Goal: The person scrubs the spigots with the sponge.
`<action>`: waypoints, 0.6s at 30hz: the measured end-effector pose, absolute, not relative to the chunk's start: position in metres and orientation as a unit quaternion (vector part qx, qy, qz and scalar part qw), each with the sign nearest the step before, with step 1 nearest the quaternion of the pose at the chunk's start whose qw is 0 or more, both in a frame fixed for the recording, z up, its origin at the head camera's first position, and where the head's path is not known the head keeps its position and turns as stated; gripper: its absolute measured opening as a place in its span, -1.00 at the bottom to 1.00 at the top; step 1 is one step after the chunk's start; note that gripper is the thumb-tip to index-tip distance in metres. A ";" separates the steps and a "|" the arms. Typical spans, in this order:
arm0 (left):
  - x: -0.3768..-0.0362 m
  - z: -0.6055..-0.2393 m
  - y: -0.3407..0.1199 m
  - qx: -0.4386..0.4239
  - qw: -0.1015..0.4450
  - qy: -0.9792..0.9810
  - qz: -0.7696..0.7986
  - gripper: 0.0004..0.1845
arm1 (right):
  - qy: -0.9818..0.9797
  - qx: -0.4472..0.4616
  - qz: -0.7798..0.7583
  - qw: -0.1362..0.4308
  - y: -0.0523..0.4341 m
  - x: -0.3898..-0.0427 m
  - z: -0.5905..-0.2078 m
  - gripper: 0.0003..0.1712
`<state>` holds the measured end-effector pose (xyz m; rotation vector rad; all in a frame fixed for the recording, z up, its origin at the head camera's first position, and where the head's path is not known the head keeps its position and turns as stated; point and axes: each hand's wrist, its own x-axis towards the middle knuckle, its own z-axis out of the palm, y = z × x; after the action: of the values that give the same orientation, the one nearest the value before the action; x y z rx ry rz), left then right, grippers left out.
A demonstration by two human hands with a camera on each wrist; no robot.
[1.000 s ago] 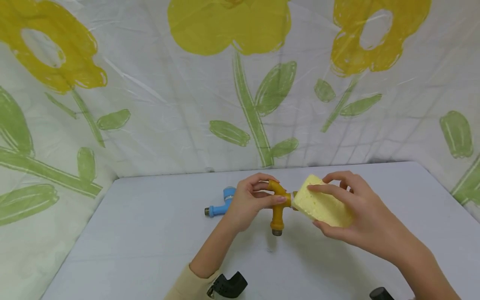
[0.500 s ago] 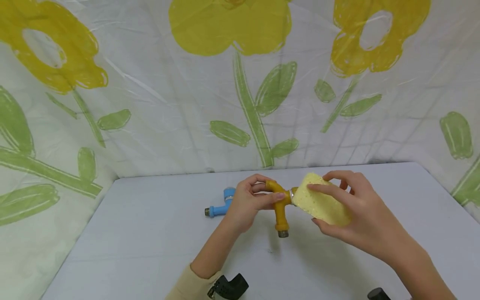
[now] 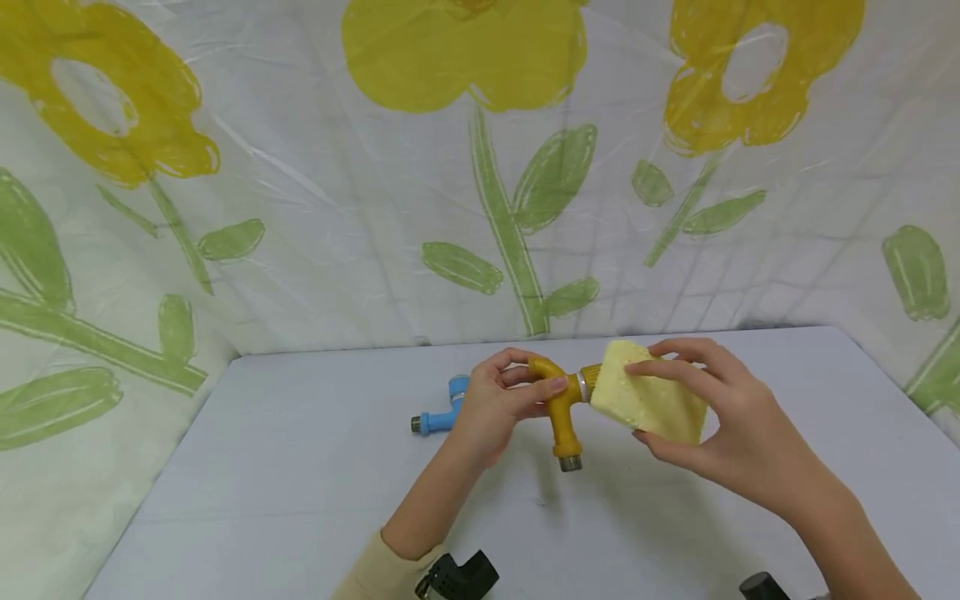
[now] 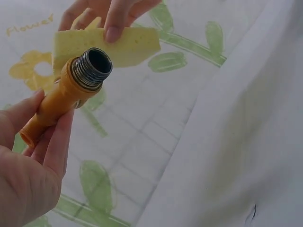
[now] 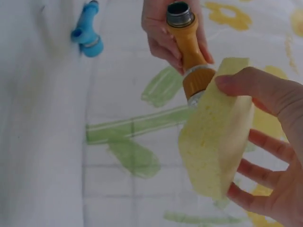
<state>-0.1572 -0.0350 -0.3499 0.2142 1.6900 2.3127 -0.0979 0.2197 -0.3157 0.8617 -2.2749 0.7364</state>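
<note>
Left hand grips orange tap, spout down, threaded inlet pointing right. Right hand pinches yellow sponge against inlet.

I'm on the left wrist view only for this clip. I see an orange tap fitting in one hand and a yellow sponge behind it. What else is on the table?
Observer: A blue tap lies on the white table, beyond the left hand; nobody touches it.
Operator: How is the sponge held?
Observer: The right hand grips the sponge with the thumb on the near edge and the fingers curled under the far side.
Operator: Is the sponge touching the orange tap?
Observer: Yes; the right wrist view shows its corner against the threaded end of the orange tap.
</note>
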 end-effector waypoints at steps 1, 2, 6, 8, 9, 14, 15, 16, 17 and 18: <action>-0.157 -0.350 -0.034 0.073 0.136 0.580 0.800 -0.80 | -0.853 0.323 0.296 0.283 0.221 -0.099 -0.316 -0.36; -0.157 -0.349 -0.034 0.072 0.138 0.577 0.801 -0.80 | -0.851 0.323 0.315 0.270 0.222 -0.101 -0.316 -0.34; -0.155 -0.350 -0.032 0.071 0.141 0.567 0.809 -0.80 | -0.855 0.293 0.377 0.202 0.226 -0.104 -0.318 -0.09; -0.154 -0.350 -0.032 0.071 0.141 0.560 0.813 -0.80 | -0.853 0.274 0.415 0.157 0.227 -0.106 -0.320 -0.05; -0.154 -0.350 -0.031 0.072 0.141 0.557 0.816 -0.81 | -0.850 0.265 0.435 0.133 0.228 -0.107 -0.321 -0.07; -0.154 -0.350 -0.031 0.084 0.145 0.545 0.822 -0.80 | -0.809 0.259 0.525 0.041 0.235 -0.116 -0.330 -0.21; -0.154 -0.350 -0.031 0.090 0.147 0.543 0.822 -0.80 | -0.798 0.262 0.542 0.025 0.237 -0.119 -0.333 -0.23; -0.154 -0.350 -0.032 0.095 0.149 0.541 0.822 -0.79 | -0.787 0.265 0.558 0.012 0.238 -0.121 -0.335 -0.26; -0.154 -0.350 -0.032 0.100 0.150 0.541 0.821 -0.77 | -0.778 0.265 0.569 0.001 0.240 -0.123 -0.338 -0.29; -0.153 -0.350 -0.032 0.106 0.151 0.542 0.820 -0.76 | -0.773 0.265 0.577 -0.008 0.241 -0.125 -0.340 -0.31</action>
<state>-0.1535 -0.0323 -0.3503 0.3031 1.5575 2.3545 -0.1245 0.2410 -0.3402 0.8365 -2.4402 1.8227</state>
